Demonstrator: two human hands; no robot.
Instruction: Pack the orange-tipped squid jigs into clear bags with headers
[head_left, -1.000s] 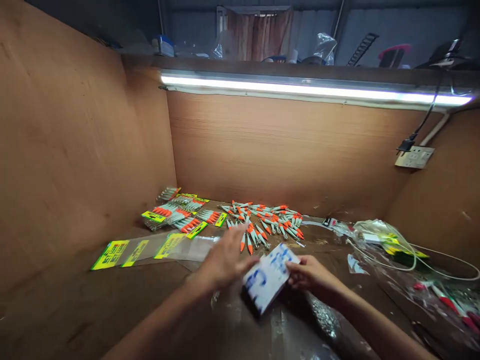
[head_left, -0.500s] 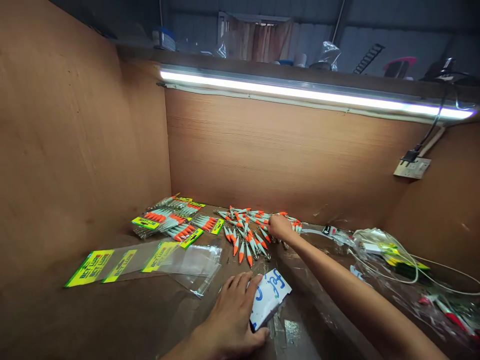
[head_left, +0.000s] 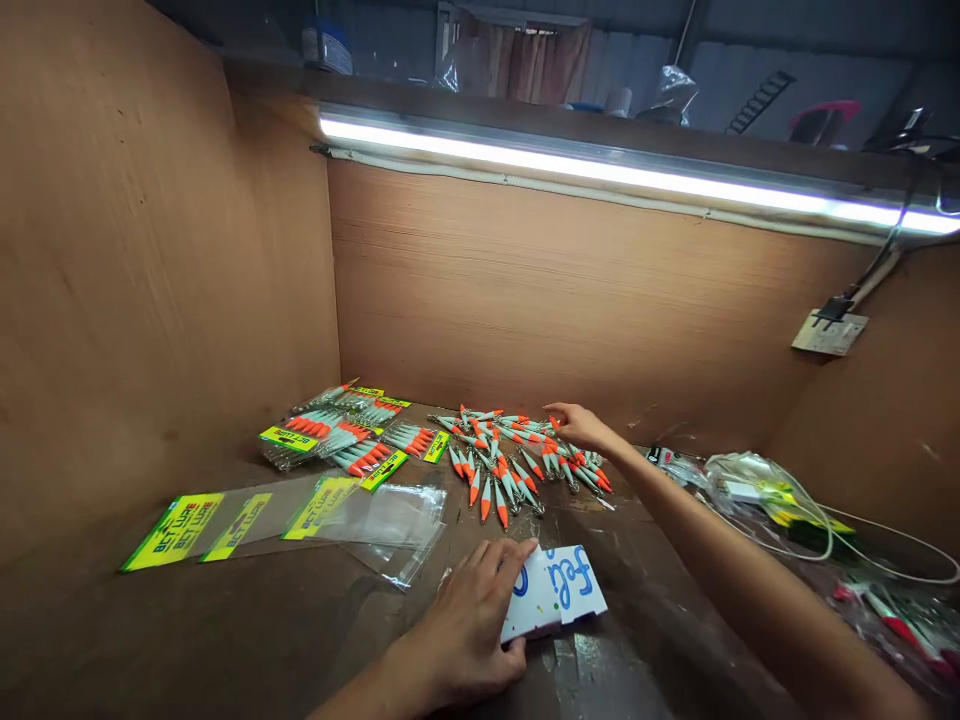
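Note:
My left hand (head_left: 476, 615) is closed around one end of a small white box (head_left: 559, 595) with blue handwriting, which lies on the table. My right hand (head_left: 581, 425) reaches over the far right edge of a pile of squid-jig lures (head_left: 499, 460), pale with orange tips and metal hooks. Its index finger is stretched out to the left, just at the lures, and nothing shows in its grasp; the lower fingers are partly hidden. Flat clear bags (head_left: 394, 520) with yellow printed headers lie left of the box.
Filled packs of lures (head_left: 322, 435) are heaped at the back left. On the right lie plastic wrapping with a white cord (head_left: 757, 490) and a bag with red and white lures (head_left: 904, 630). Wooden walls surround the table; a lit tube (head_left: 600, 175) runs above.
My right hand has lifted slightly, moved right and unfolded its index finger; lures beneath it now show. The white box has turned and shifted right under my left hand. The view has moved slightly.

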